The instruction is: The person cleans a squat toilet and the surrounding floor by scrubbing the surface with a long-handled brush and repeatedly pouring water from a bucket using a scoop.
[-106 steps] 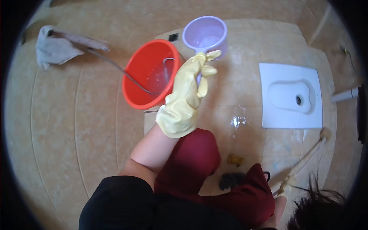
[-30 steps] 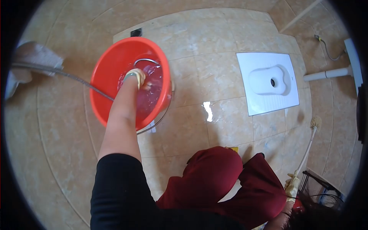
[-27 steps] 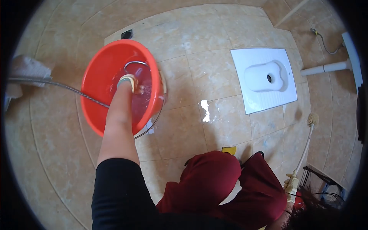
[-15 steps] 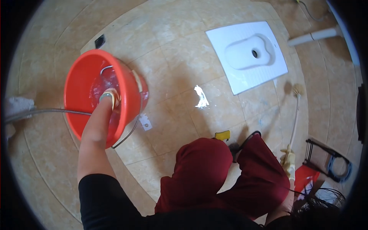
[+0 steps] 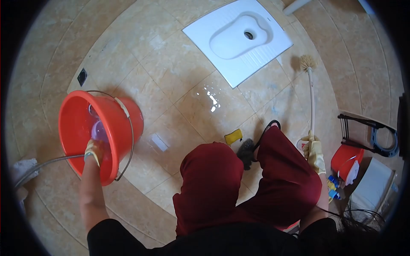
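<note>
In a cream rubber glove, my left hand [image 5: 95, 151] is inside the tilted-looking red bucket [image 5: 121, 123] at the left. Its fingers are closed at the near side of a purple dipper [image 5: 99, 131], which sits low in the bucket; the handle is mostly hidden. On the right, my gloved right hand [image 5: 314, 154] grips the pale handle of a long toilet brush [image 5: 311, 98]. The round bristle head points away from me, beyond the hand. A white squat toilet [image 5: 239, 40] is set in the tiled floor, left of the brush head.
A metal hose [image 5: 47, 163] runs into the bucket. A yellow sponge [image 5: 233, 136] and a dark scrubber [image 5: 245, 153] lie near my knees. A floor drain [image 5: 82, 77] is at the left. A small red bucket [image 5: 344, 160], black rack [image 5: 363, 122] and grey bin [image 5: 373, 183] stand at right.
The view has turned right, shifting the red bucket left and down. My left hand has risen somewhat in the bucket, and the purple dipper now shows there. My right hand still grips the brush.
</note>
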### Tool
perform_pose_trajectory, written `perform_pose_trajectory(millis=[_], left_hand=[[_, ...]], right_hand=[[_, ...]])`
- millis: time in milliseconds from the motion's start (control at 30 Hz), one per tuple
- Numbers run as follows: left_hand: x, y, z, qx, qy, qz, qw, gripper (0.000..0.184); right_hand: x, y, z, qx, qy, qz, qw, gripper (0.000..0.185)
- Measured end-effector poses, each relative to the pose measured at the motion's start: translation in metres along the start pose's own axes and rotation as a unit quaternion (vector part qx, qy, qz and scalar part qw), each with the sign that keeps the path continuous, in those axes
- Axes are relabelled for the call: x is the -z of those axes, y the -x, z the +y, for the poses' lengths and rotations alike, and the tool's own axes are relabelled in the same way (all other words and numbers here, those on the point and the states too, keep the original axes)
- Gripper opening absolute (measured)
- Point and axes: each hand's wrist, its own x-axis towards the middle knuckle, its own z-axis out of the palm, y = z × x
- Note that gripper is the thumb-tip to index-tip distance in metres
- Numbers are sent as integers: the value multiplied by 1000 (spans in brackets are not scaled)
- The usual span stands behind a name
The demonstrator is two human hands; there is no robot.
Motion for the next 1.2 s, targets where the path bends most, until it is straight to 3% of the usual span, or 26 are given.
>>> perform_pose_trajectory(millis=[33,100,167,267,300,400,433,500,533,567,600,633,700,733,800,833,867,900,933,967,1000,1067,1133,1200], left_hand=[[1,12,6,25,-20,5,999,35],[33,21,8,25,-3,-82,996,35],[3,-5,2,1,31,-35,999,37],[23,-24,-5,-10,63,-82,995,46],[-5,-44,-7,-66,-2,20,998,48],[34,-18,0,-77,-53,173,980,60],[66,10,6,22,174,88,981,60],[30,15,17,109,377,110,913,47],[16,24,24,108,374,109,915,47],[12,35,31,82,563,190,800,45],[10,47,39,51,721,259,641,43],[8,59,47,20,838,315,444,42],[7,78,54,-45,926,374,-11,39],[5,84,49,-6,923,380,-63,42],[79,128,49,99,890,435,-96,47],[87,144,43,99,888,438,-97,47],[92,159,39,50,885,462,-33,52],[100,173,35,3,876,481,32,57],[119,189,34,4,874,484,32,57],[145,204,36,29,832,533,152,61],[164,217,35,54,775,570,269,65],[178,238,18,41,800,542,254,64],[207,245,15,29,824,514,238,65],[259,232,14,177,771,548,273,74]], right_hand=[[0,1,-3,-10,-4,-2,1000,53],[0,1,-2,-24,-8,-3,1000,53],[0,-4,2,-37,-15,-12,999,52],[-6,-1,-1,-36,-17,-6,999,52],[-6,-3,-1,-42,-15,-15,999,52],[-8,-1,2,10,-34,-26,999,52],[-10,1,1,5,-37,-24,999,52],[-15,2,-6,5,-35,-35,999,51],[-17,0,-6,2,-37,-36,999,51],[-19,-3,-6,3,-26,-39,999,50],[-19,-6,-6,4,-14,-43,999,49],[-20,-8,-4,5,-14,-46,999,49],[-23,-11,-1,24,-5,-76,997,48],[-24,-14,2,25,-4,-79,997,48],[-28,-23,11,45,34,-89,994,48],[-29,-29,14,46,85,-98,990,46],[-31,-39,24,49,83,-99,990,46],[-33,-49,37,143,178,-108,968,46],[-35,-57,42,236,269,-116,927,46],[-44,-37,11,234,361,-128,893,44],[-58,-40,4,235,361,-129,893,44],[-89,-56,-6,341,391,-199,831,45],[-129,-75,-29,337,456,-243,787,49],[-162,-84,-72,352,413,-217,811,54]])
